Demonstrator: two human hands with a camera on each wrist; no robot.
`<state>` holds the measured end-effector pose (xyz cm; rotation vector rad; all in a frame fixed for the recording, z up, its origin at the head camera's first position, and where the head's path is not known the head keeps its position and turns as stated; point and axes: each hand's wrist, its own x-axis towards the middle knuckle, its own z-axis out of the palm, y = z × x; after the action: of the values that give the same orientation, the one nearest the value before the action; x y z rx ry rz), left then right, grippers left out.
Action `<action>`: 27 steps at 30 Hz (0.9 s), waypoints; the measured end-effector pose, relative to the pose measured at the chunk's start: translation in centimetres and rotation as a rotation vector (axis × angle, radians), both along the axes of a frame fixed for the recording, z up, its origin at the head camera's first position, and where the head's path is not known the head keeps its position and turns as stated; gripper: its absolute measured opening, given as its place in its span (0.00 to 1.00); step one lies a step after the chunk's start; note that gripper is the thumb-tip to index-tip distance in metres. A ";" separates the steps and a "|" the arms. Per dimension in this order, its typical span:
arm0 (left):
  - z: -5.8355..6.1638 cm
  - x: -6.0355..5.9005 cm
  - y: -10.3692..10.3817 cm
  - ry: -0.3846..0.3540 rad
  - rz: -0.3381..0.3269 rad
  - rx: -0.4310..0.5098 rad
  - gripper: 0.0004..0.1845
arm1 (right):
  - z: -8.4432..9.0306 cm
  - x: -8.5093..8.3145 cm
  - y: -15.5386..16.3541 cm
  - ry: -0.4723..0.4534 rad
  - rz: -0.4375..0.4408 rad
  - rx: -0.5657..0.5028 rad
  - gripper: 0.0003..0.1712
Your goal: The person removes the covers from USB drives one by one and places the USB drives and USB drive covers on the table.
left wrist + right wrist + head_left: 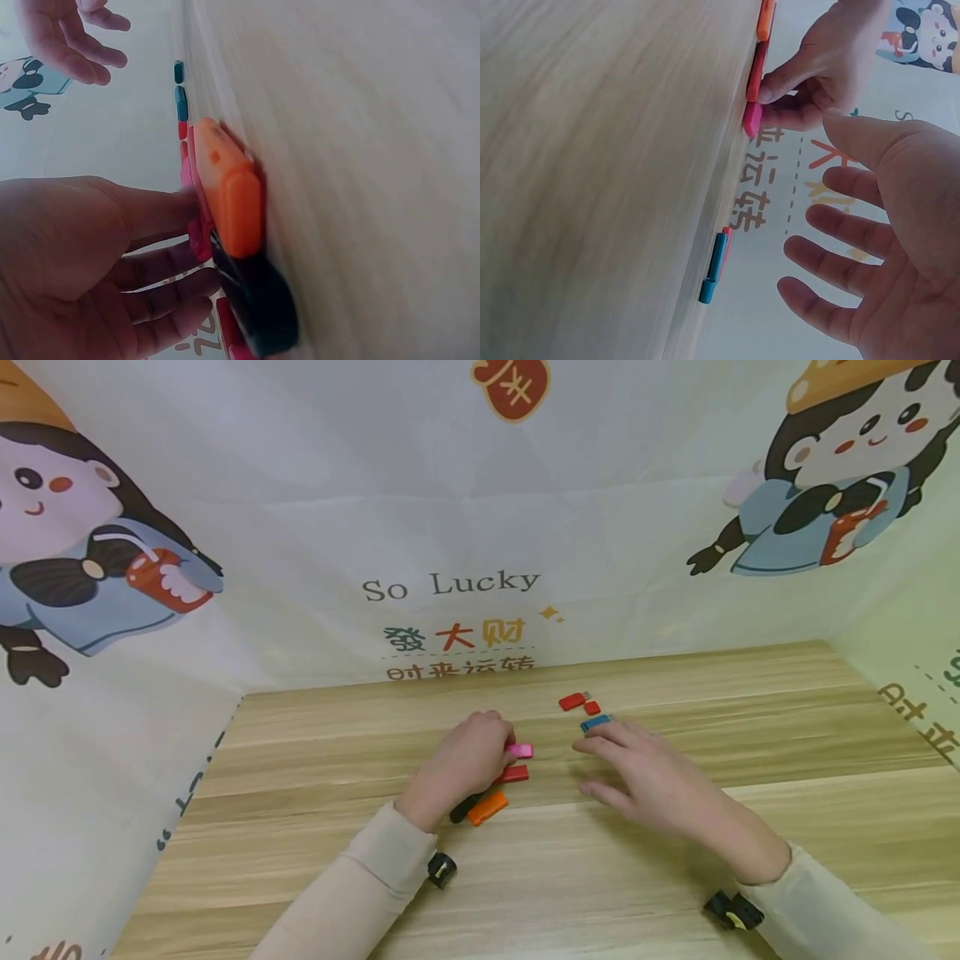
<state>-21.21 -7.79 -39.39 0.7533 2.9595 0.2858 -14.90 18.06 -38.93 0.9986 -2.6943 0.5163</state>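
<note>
My left hand (468,756) pinches a pink USB stick (521,750) between thumb and fingers, low over the table. Close by its fingers lies a red USB stick (515,773). Below that, an orange USB stick (488,808) rests against a black one (465,810), both large in the left wrist view. My right hand (660,777) hovers with fingers spread and relaxed, holding nothing. Just past its fingertips is a blue USB stick (596,722), partly covered in the head view; the right wrist view shows its blue body (716,259) lengthwise.
Farther back lie an uncapped red USB stick (572,701) with its metal plug showing and a small red cap (592,707). The wooden table (337,718) meets a printed cloth backdrop (300,568) at the back and sides.
</note>
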 end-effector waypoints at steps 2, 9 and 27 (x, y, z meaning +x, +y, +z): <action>0.0 0.0 0.0 -0.009 0.005 0.010 0.06 | 0.0 0.0 0.0 -0.002 0.001 -0.002 0.26; -0.1 -0.1 0.0 -0.041 0.011 0.018 0.06 | -0.1 0.0 0.2 0.008 0.005 -0.004 0.26; 0.8 1.2 0.0 -0.028 0.046 0.143 0.04 | 0.2 -0.6 -0.1 -0.003 -0.017 -0.003 0.29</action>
<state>-20.06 -7.79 -38.59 0.6904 2.9576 0.5116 -15.45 18.01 -38.77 0.9748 -2.7012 0.5185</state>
